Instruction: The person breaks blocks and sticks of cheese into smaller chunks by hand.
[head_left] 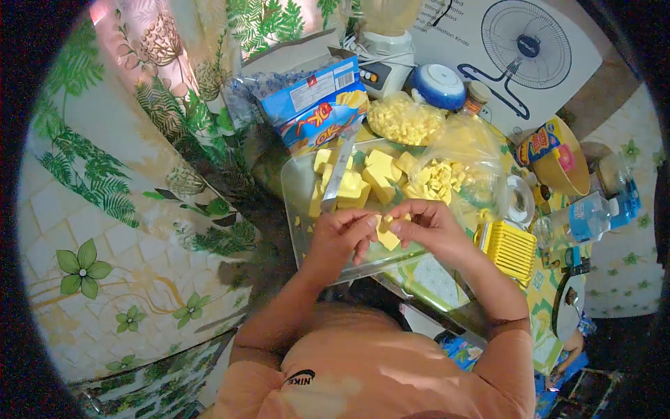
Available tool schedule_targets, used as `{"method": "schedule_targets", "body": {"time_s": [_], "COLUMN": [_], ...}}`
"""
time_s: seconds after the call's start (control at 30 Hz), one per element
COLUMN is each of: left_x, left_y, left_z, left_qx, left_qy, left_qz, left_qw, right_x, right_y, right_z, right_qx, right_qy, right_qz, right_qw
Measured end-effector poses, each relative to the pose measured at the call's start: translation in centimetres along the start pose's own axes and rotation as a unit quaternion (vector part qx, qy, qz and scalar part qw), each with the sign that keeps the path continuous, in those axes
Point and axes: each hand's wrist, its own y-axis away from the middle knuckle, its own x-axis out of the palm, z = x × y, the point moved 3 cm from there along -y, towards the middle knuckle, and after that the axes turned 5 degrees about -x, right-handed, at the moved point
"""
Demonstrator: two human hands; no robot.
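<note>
A yellow slice that looks like cheese [386, 236] is pinched between the fingers of my left hand [347, 234] and my right hand [429, 227], above the near side of a clear tray [296, 202]. In the tray, several thick yellow blocks [380, 171] sit behind my hands. Small cut yellow pieces [440, 180] are heaped at the right, beside and partly under a clear plastic bag [481, 153]. A long knife blade [340, 171] slants over the blocks, its lower end close to my left hand; its handle cannot be made out.
Behind the tray stand a blue box [314, 105], a bag of yellow pieces [405, 119], a blender [382, 63] and a blue bowl [438, 86]. To the right are a yellow slotted rack [509, 251], a tape roll [520, 199] and a water bottle [590, 218]. Curtains hang left.
</note>
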Motion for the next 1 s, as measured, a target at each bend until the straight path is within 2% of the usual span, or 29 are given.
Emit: {"method": "schedule_targets", "body": {"time_s": [0.1, 0.2, 0.3, 0.4, 0.5, 0.6, 0.7, 0.8, 1.0], "left_x": [-0.2, -0.3, -0.3, -0.2, 0.1, 0.1, 0.4, 0.7, 0.9], "left_y": [-0.1, 0.1, 0.2, -0.1, 0.1, 0.2, 0.3, 0.3, 0.4], "left_z": [0.5, 0.3, 0.5, 1.0, 0.8, 0.9, 0.6, 1.6, 2.0], "left_qx": [-0.02, -0.03, -0.061, -0.069, -0.08, -0.085, -0.086, -0.113, -0.095], "left_qy": [0.034, 0.056, 0.097, 0.127, 0.145, 0.158, 0.147, 0.164, 0.146], "left_qz": [-0.013, -0.007, -0.002, 0.011, 0.013, 0.024, 0.037, 0.028, 0.055], "left_qw": [0.999, 0.998, 0.993, 0.989, 0.986, 0.983, 0.985, 0.98, 0.983], "right_x": [-1.3, -4.1, -6.8, -8.6, -8.5, -7.3, -4.4, -2.0, -0.5], "right_y": [0.3, 0.5, 0.8, 0.7, 0.8, 0.9, 0.9, 0.9, 0.7], "right_z": [1.2, 2.1, 3.6, 3.3, 3.4, 3.6, 3.3, 2.3, 1.8], "right_qx": [-0.021, -0.124, -0.142, -0.114, -0.129, -0.108, -0.083, -0.128, -0.164], "right_qy": [0.066, 0.177, 0.377, 0.488, 0.484, 0.422, 0.235, 0.199, 0.233], "right_qz": [-0.044, -0.122, -0.179, -0.188, -0.192, -0.165, -0.062, -0.009, -0.011], "right_qw": [0.997, 0.969, 0.898, 0.845, 0.844, 0.885, 0.966, 0.972, 0.958]}}
